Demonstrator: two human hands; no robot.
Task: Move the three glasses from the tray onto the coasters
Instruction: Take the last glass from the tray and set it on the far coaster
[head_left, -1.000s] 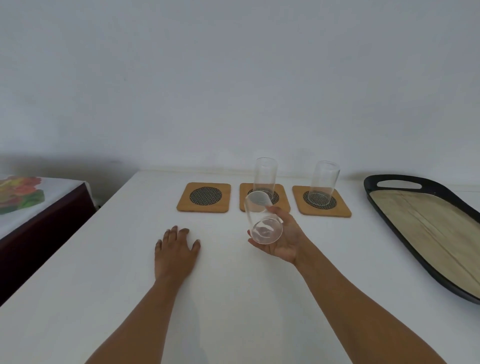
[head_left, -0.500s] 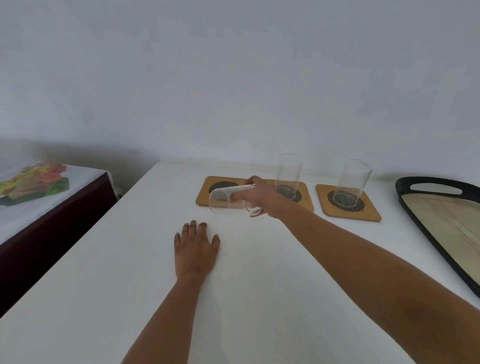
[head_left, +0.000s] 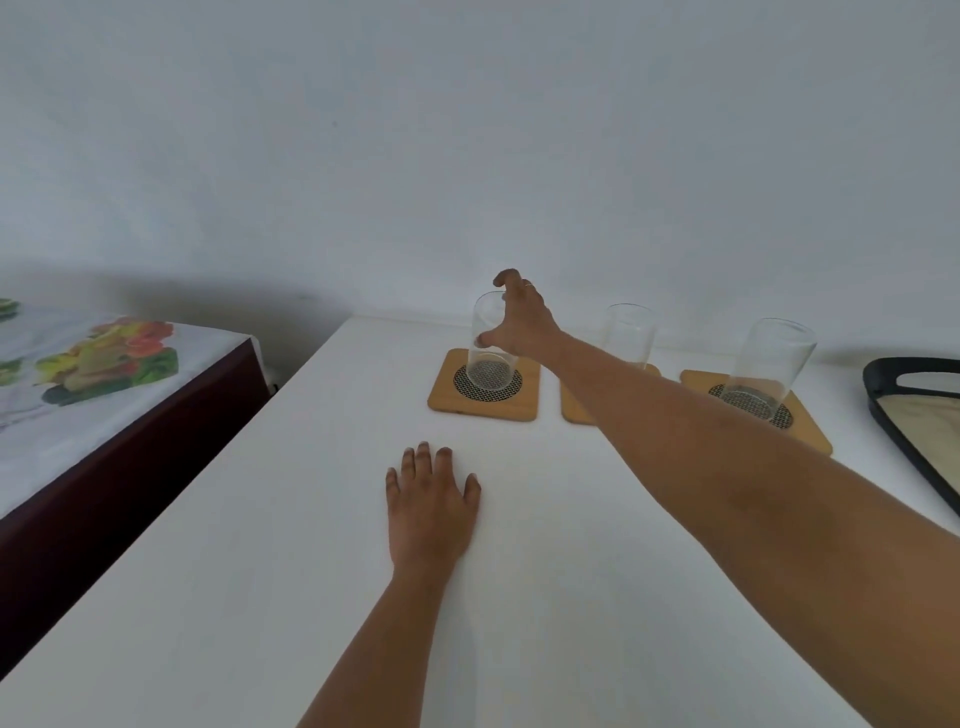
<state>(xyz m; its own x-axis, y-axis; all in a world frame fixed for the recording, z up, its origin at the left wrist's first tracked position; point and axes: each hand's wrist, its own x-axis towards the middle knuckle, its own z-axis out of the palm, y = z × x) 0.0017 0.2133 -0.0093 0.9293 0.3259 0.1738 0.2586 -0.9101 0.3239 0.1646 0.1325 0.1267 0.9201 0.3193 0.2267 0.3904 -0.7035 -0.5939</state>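
Three clear glasses stand upright on three square wooden coasters at the back of the white table. The left glass (head_left: 485, 358) is on the left coaster (head_left: 447, 400). My right hand (head_left: 522, 322) is at this glass's right side, fingers spread and lifted above the rim, with the thumb tip against the wall. My right forearm partly hides the middle glass (head_left: 628, 332) and the middle coaster (head_left: 574, 408). The right glass (head_left: 774, 358) is on the right coaster (head_left: 813, 439). My left hand (head_left: 428, 499) lies flat on the table.
The black-rimmed tray (head_left: 883, 400) with a wooden floor lies at the right edge of view, holding nothing. A lower surface with a floral cloth (head_left: 93, 374) stands left of the table (head_left: 260, 571). A white wall rises right behind the coasters.
My right hand carried the tilted glass left to the left coaster and stood it upright there. Its fingers have loosened from the glass. My left hand stayed flat.
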